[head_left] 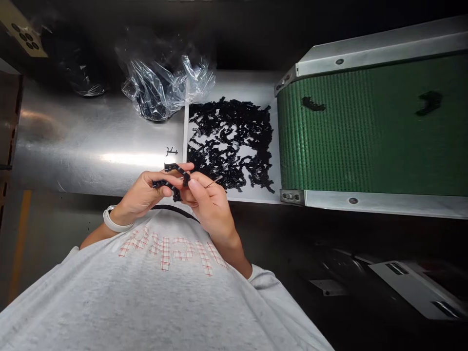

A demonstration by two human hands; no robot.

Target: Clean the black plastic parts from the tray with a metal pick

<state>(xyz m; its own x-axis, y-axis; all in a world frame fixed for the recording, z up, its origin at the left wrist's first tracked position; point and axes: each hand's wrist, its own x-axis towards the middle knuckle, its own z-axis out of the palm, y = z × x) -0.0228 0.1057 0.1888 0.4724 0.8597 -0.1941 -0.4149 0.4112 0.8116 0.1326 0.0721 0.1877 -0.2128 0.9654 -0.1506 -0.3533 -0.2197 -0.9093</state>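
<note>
My left hand (141,197), with a white band on its wrist, is closed on an angled black plastic part (166,184). A second black plastic part (176,168) of similar shape lies just above it, between the fingers of both hands. My right hand (212,202) pinches the end of this second part between thumb and fingers. A thin, dark, stick-like piece (214,182) juts out from the right fingers; its kind is unclear. Both hands meet in front of my chest at the near edge of the metal table (73,151).
A white tray (185,126) right of centre holds a heap of black parts (237,117). Clear plastic bags (157,92) stand behind. A small black branched piece (171,151) lies on the metal. At right, a green conveyor belt (340,146) carries two black parts.
</note>
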